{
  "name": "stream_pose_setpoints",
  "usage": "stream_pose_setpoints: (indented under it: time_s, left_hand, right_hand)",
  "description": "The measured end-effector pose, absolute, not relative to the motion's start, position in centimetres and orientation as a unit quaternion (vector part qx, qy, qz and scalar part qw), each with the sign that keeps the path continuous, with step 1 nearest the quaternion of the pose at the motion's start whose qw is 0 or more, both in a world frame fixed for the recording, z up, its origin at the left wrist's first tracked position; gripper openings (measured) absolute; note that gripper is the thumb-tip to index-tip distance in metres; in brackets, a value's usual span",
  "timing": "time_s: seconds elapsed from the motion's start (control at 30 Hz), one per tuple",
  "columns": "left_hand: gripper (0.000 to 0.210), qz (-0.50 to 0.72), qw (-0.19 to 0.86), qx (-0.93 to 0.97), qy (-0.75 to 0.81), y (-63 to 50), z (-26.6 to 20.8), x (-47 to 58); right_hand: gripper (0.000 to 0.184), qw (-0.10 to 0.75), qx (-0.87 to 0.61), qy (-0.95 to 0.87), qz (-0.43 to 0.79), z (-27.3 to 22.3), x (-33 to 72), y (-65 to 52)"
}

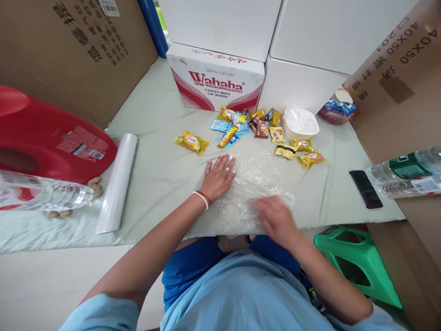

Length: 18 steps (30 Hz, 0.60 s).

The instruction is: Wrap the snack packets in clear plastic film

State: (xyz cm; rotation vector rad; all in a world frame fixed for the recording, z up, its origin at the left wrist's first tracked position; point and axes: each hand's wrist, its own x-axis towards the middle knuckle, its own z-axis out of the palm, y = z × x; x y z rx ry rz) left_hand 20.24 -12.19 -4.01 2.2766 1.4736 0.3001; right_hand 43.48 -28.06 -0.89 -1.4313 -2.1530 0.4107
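A crinkled sheet of clear plastic film (257,184) lies on the cloth-covered table (161,188) in front of me. My left hand (219,176) rests flat on the film's left edge, fingers stretched out. Over the film's lower right part is my right hand (275,218), its fingers smeared by motion, so I cannot tell whether they grip the film. Just beyond the film lies a loose pile of wrapped snacks (241,122). A single yellow snack packet (191,142) sits apart to the left, and more yellow packets (312,158) lie to the right.
Behind the snacks stand a Wahaha carton (217,85) and a white bowl (301,123) lined with plastic. On the left are a white roll (117,184), a red jug (58,138) and a bottle (51,191). A phone (365,189), bottles (406,168) and a green stool (358,262) are right.
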Motion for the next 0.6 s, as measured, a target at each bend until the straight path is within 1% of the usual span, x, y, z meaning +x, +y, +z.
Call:
stream_pose_setpoints:
  time_s: [0.03,0.1,0.17,0.23,0.27,0.37,0.43,0.5,0.53,0.6]
  left_hand:
    - [0.059,0.114,0.203,0.815,0.53,-12.1,-3.7,20.2]
    - [0.058,0.135,0.174,0.815,0.535,-12.5,-2.8,20.1]
    - [0.052,0.17,0.124,0.808,0.551,-13.5,-1.9,20.0]
    - [0.042,0.195,0.091,0.785,0.581,-14.9,-1.2,20.0]
    - [0.04,0.198,0.088,0.773,0.597,-15.5,-1.1,20.0]
    - [0.043,0.166,0.107,0.756,0.623,-16.9,-1.9,20.0]
    - [0.049,0.139,0.116,0.765,0.618,-17.2,-2.9,20.1]
    - [0.056,0.125,0.113,0.781,0.601,-17.2,-4.0,20.1]
    - [0.058,0.122,0.109,0.792,0.588,-17.0,-4.4,20.0]
    - [0.06,0.12,0.099,0.813,0.561,-16.7,-4.8,19.8]
  right_hand:
    - [0.035,0.212,-0.471,-0.837,0.181,-1.2,41.2,-28.1]
    - [0.051,0.131,-0.423,-0.87,0.217,-2.0,37.1,-28.4]
    - [0.063,0.105,-0.425,-0.868,0.235,-2.5,34.1,-28.8]
    - [0.067,0.135,-0.427,-0.856,0.258,-2.1,32.4,-29.1]
    - [0.063,0.163,-0.418,-0.85,0.276,-1.6,32.1,-29.0]
    - [0.038,0.248,-0.413,-0.82,0.309,0.1,33.1,-27.4]
    - [0.037,0.286,-0.457,-0.799,0.267,0.6,35.0,-25.3]
    - [0.043,0.284,-0.514,-0.786,0.192,0.0,37.5,-22.8]
    - [0.049,0.263,-0.539,-0.784,0.161,-0.7,38.8,-21.5]
    - [0.059,0.193,-0.586,-0.776,0.13,-2.4,41.4,-19.3]
